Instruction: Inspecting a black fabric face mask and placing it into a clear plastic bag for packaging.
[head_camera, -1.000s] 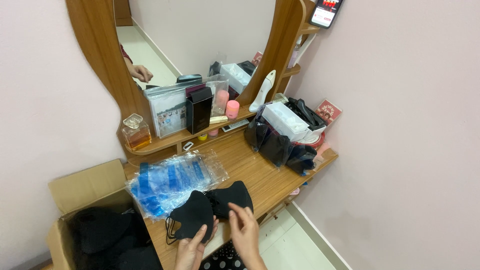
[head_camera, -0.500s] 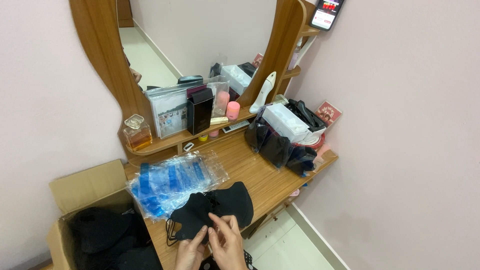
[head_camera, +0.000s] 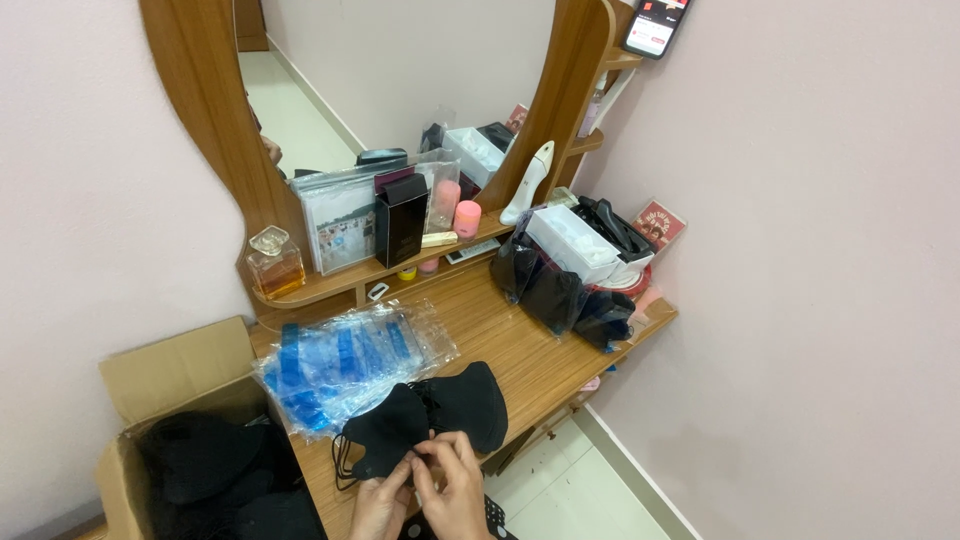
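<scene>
At frame bottom, left hand (head_camera: 380, 505) and right hand (head_camera: 452, 490), wrists cropped, both pinch black mask (head_camera: 425, 418).

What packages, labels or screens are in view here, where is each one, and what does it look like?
Phone: top shelf, upper right, lit screen.
Black box: mirror shelf, tall, upright.
Clear bags: on the desk beside the black masks, flat stack, blue bands.
Cardboard box: left of desk, open, brown.
Red card: against right wall, square.
</scene>
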